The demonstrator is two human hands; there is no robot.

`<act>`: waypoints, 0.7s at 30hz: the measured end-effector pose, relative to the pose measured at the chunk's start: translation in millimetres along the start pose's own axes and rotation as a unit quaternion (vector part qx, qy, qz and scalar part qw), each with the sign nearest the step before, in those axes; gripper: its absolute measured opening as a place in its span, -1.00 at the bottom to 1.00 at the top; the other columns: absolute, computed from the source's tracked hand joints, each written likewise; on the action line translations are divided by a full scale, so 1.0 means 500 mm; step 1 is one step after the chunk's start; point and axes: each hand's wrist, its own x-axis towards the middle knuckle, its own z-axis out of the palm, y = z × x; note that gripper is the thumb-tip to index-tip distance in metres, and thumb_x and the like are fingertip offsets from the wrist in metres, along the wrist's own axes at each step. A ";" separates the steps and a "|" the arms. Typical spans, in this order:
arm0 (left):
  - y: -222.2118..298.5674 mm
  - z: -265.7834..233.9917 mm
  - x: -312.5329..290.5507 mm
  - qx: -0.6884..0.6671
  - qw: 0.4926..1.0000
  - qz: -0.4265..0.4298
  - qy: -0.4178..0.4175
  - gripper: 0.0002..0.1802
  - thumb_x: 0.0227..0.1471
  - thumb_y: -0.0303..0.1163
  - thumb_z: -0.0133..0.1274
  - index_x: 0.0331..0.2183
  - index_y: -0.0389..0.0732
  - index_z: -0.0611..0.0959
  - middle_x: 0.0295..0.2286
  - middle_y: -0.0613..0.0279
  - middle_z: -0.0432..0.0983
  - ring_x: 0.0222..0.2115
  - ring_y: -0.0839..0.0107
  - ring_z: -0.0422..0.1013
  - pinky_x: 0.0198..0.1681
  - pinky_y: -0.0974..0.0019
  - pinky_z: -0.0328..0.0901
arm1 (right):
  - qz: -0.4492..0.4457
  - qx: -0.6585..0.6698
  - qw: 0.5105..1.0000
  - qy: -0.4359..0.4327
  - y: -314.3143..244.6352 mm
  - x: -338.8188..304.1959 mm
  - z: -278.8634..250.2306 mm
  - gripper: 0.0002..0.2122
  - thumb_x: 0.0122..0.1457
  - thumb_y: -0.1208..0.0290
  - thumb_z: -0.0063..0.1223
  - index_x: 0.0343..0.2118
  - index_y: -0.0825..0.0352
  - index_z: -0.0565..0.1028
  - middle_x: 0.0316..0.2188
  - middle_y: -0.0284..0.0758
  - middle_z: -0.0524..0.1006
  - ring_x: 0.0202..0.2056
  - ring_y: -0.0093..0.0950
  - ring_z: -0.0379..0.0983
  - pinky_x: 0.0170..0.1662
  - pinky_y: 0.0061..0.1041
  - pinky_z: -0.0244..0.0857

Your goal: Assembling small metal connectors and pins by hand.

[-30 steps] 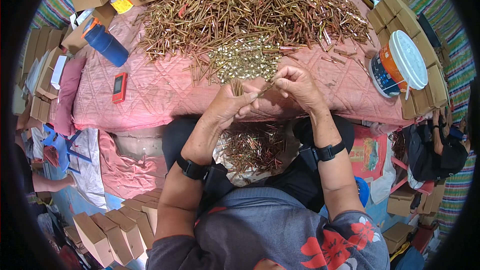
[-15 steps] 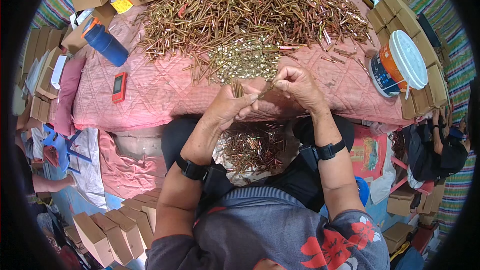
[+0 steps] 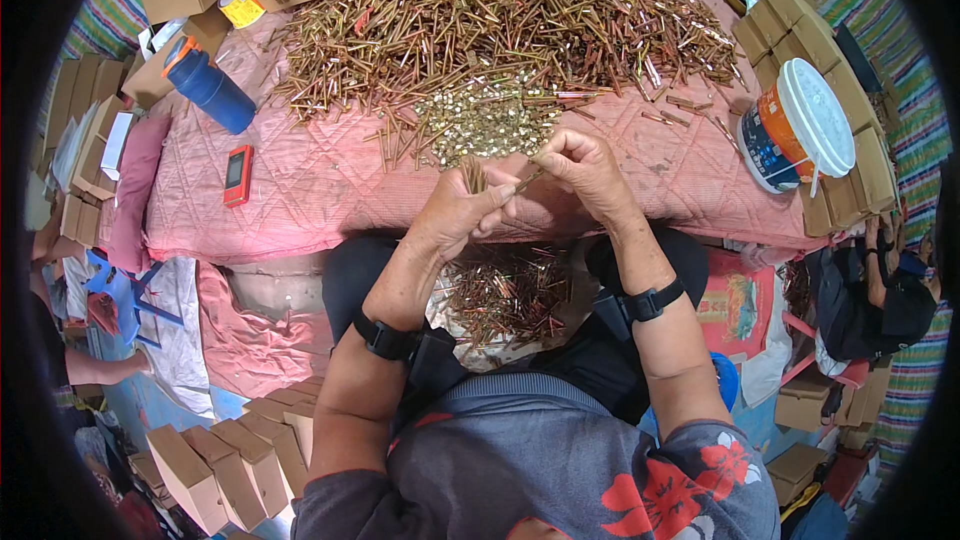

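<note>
My left hand [image 3: 460, 208] is closed round an upright bundle of thin brassy-brown rods [image 3: 474, 176], their ends fanning out above the fingers. Close beside it on the right, my right hand [image 3: 580, 170] pinches one end of a single thin rod [image 3: 530, 181]. The rod's other end meets the left thumb and fingertips. Just beyond both hands lies a patch of small, shiny, pale-gold pieces [image 3: 487, 120], too small to make out. Behind this patch rises a large heap of similar rods [image 3: 500, 20].
A pink quilted cover [image 3: 330, 175] drapes the work surface. On it stand a blue bottle [image 3: 212, 90], a red handheld device [image 3: 238, 176] and, at right, a white-lidded bucket [image 3: 800, 125]. More rods [image 3: 510, 295] lie between my knees. Cardboard boxes [image 3: 215, 470] line both sides; other people sit nearby.
My right hand has shifted slightly left, nearer the left hand, with the single rod still pinched. The left hand and its bundle have hardly moved.
</note>
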 end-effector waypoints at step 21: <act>-0.009 0.003 0.011 0.041 0.993 -0.106 -0.018 -0.78 0.11 -0.36 0.03 -0.33 -0.35 0.50 -0.42 0.15 0.51 -0.70 0.67 0.20 -0.73 0.63 0.06 | -0.168 -0.353 0.867 0.310 0.027 0.045 -0.122 -0.83 0.17 0.41 -0.01 -0.26 0.40 0.49 -0.43 -0.32 0.52 -0.40 -0.51 0.45 -0.32 -0.56 0.32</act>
